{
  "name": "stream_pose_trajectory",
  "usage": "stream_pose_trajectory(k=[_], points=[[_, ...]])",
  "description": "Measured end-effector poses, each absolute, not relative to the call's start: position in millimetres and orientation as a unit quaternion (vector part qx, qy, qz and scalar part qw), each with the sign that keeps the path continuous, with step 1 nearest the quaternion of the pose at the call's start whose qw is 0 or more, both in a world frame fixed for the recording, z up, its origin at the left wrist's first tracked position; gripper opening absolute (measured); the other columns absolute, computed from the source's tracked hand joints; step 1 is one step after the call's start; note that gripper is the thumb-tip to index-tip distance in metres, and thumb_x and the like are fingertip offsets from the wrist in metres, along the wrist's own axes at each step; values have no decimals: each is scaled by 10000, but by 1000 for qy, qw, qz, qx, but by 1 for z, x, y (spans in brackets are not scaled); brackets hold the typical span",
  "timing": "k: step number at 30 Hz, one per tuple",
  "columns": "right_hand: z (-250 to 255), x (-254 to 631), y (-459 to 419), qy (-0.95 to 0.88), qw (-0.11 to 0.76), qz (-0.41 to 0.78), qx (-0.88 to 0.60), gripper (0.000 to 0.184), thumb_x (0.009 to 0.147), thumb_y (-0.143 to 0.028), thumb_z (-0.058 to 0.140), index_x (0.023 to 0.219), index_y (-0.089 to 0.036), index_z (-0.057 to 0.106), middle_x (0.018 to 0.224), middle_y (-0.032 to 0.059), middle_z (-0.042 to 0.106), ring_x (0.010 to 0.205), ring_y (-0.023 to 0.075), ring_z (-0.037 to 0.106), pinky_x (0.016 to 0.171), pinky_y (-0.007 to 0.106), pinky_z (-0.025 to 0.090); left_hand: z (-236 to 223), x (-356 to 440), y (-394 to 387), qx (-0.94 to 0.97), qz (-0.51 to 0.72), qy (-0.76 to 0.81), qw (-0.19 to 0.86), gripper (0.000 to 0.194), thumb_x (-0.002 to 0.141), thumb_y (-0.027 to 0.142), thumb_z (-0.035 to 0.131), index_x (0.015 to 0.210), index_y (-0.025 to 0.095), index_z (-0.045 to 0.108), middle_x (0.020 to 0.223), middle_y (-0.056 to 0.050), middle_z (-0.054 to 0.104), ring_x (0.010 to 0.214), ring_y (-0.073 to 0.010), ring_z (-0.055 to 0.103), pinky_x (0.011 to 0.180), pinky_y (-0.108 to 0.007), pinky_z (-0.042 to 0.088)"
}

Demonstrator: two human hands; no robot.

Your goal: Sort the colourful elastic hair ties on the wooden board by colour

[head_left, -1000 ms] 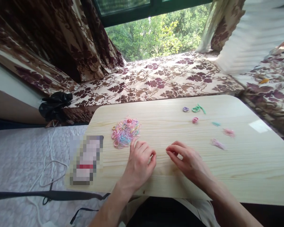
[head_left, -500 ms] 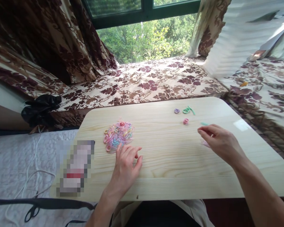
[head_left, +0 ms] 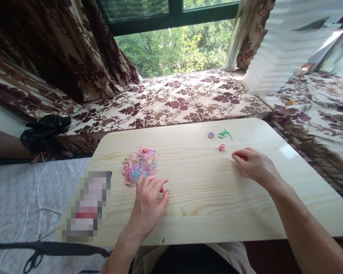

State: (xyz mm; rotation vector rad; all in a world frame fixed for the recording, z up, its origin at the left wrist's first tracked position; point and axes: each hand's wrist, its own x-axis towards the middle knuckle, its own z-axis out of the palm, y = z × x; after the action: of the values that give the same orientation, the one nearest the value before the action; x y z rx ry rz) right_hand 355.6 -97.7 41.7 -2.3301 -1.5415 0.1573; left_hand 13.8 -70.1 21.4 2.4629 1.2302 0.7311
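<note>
My left hand [head_left: 151, 194] rests low over the table, fingers apart and loosely curved, with nothing seen in it. Its fingertips are at the near edge of a tangled pile of small coloured elastic hair ties [head_left: 141, 163] in pink, yellow, red and blue. On the right, my right hand [head_left: 253, 165] has thumb and fingertips pinched together; whatever is between them cannot be made out. Under that hand, a bit of pale pink hair ties [head_left: 245, 174] shows, mostly hidden. Beyond it lie a purple hair tie [head_left: 211, 134], green hair ties [head_left: 223, 134] and a pink hair tie [head_left: 221, 147].
The light wooden table [head_left: 188, 213] has rounded corners. A blurred-out flat object [head_left: 87, 205] lies along its left edge. Black scissors [head_left: 33, 262] and a white cable [head_left: 31, 220] are on the bedding at left. A flowered window seat [head_left: 171, 99] borders the far side.
My right hand has moved slightly left, and the green hair tie beside it is out of sight now. My left hand stays by the pile. The whole view has shifted a little.
</note>
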Motion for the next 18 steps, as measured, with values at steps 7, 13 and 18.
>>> stream_pose_trajectory(k=[7,13,18], points=[[57,366,-96,-521,118,61,-843,311,834,-361,494,929,-224,757,979,60,712,756,173,622,656,282,419,17,11,-68,857,250,425,147,214,876,178,537,1074,218,607,772,10,620,933,-208,595,1107,-544,269],[76,405,-48,-516,104,64,-848,400,847,-347,472,1030,-125,750,949,143,725,769,177,600,663,285,395,20,13,-68,857,248,427,149,217,879,178,533,1078,219,608,768,11,623,938,-212,597,1112,-541,263],[61,406,-9,-546,105,76,-828,378,810,-269,469,928,-78,772,800,136,728,647,141,574,615,266,387,24,12,-69,850,244,442,148,206,884,180,524,1064,219,617,772,7,634,937,-211,598,1107,-537,271]])
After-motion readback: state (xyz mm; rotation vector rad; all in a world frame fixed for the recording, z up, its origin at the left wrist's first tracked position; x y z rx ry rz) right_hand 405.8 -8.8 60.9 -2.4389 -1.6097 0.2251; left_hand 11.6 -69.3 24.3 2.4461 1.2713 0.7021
